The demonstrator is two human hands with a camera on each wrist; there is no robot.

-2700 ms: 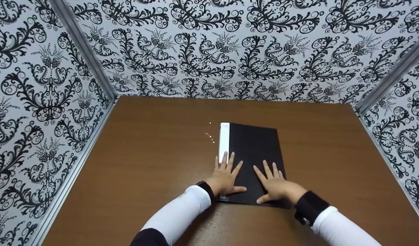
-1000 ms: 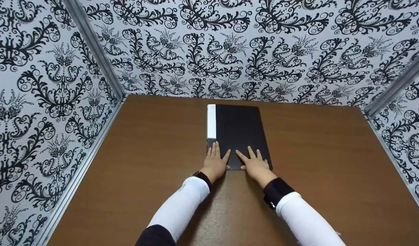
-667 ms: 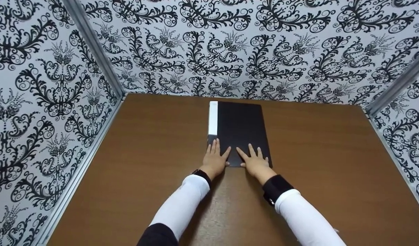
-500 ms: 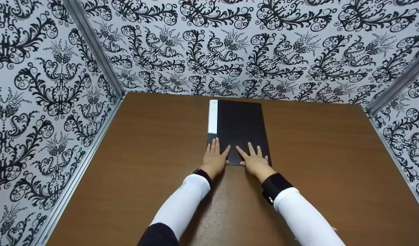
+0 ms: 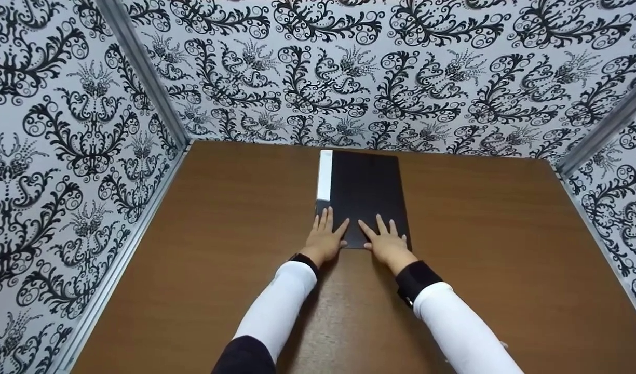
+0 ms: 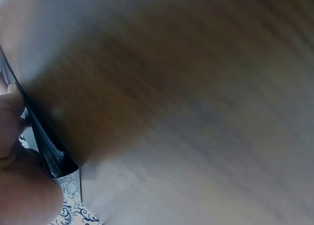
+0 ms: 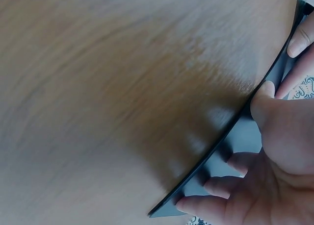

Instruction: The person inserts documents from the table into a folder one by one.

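Note:
A black folder [image 5: 367, 187] with a white label strip [image 5: 324, 175] along its left spine lies closed on the brown table near the back wall. My left hand [image 5: 324, 241] rests on its near left corner, fingers spread and straight, pointing away from me. On the near right corner lies my right hand [image 5: 388, 244], its fingers spread too. In the right wrist view the thumb of my right hand [image 7: 279, 161] sits at the near edge of the folder [image 7: 235, 137]. The left wrist view shows the spine end of the folder [image 6: 46, 141] beside my left hand [image 6: 24, 181].
The wooden table [image 5: 234, 234] is bounded by a back wall [image 5: 328, 78] and side walls with black swirl patterns on white. Grey metal posts [image 5: 141, 72] stand in the corners. A narrow strip of table shows between folder and back wall.
Both hands have slid the folder away from me and somewhat left, toward the back wall. Over the last half second it has moved only slightly farther. Fingers stay spread on it.

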